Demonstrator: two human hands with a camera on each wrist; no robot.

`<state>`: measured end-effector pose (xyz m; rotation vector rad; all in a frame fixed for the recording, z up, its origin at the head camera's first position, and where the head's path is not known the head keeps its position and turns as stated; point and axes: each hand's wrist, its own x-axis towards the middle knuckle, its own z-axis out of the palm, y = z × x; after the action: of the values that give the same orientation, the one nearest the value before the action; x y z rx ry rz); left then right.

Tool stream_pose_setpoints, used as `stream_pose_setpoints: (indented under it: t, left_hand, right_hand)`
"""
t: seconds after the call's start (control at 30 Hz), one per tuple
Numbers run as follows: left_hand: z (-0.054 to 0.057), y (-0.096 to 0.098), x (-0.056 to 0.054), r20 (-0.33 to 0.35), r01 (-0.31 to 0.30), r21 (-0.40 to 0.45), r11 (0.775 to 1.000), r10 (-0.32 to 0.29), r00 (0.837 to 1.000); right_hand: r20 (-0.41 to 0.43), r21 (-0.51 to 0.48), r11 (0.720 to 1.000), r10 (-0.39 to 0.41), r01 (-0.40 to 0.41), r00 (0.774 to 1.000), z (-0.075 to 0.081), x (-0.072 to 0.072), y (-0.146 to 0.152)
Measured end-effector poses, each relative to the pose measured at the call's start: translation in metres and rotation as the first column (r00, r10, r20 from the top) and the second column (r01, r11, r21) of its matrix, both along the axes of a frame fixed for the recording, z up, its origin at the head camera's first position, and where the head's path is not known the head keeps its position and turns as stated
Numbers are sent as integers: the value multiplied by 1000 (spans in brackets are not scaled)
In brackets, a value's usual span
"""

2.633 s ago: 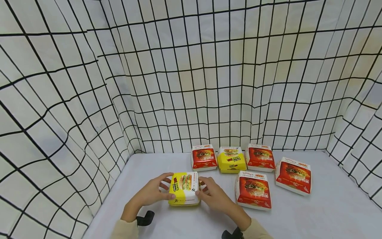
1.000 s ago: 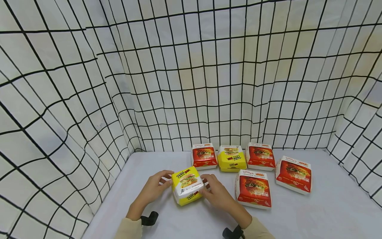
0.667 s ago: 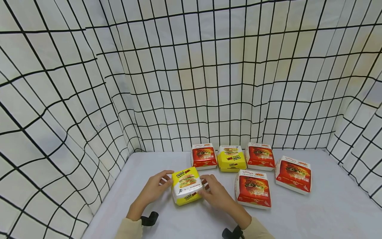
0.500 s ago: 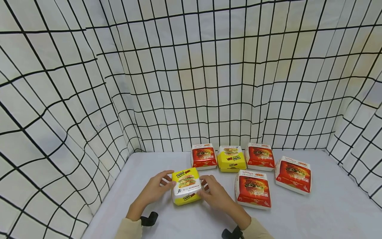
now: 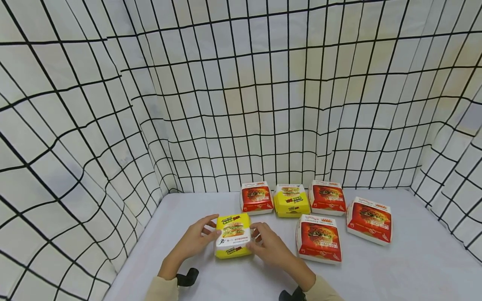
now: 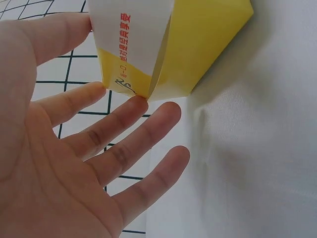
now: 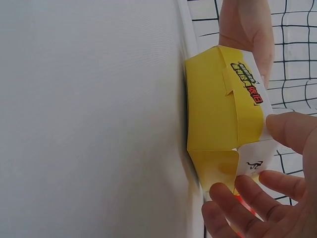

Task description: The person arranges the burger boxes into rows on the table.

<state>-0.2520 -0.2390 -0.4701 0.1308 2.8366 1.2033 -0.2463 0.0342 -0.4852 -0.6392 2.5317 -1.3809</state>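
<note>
A yellow and white burger box (image 5: 233, 232) with a burger picture on its lid stands on the white table between both hands, its white band toward the person. My left hand (image 5: 196, 239) pinches its left side, thumb at the near edge and index finger at the far edge. In the left wrist view, fingertips (image 6: 136, 106) touch the box's side while the lower fingers spread free. From the right, my right hand (image 5: 269, 245) holds the box, thumb (image 7: 290, 130) on the lid's edge and fingers against the side wall. The box's underside is hidden.
Beyond the hands a row holds a red box (image 5: 257, 198), a second yellow box (image 5: 292, 200) and another red box (image 5: 326, 197). Two more red boxes, one nearer (image 5: 319, 239) and one farther right (image 5: 370, 220), lie at the right. Black-lined white walls (image 5: 260, 104) enclose the table.
The yellow box has turned clockwise between the hands, its white band moving from the right side to the near side. It stands straighter than a second ago. The other boxes stay put.
</note>
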Motion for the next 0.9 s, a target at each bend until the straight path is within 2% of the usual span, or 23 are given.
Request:
stream_pose_setpoints:
  t: [0.53, 0.9]
  left_hand:
    - [3, -6, 6, 35, 10, 29, 1000, -11, 999]
    - [6, -9, 4, 20, 36, 18, 999, -36, 999]
  right_hand:
    - [25, 27, 1000, 10, -11, 1000, 2, 6, -4]
    - [33, 42, 999, 9, -11, 999, 7, 8, -3]
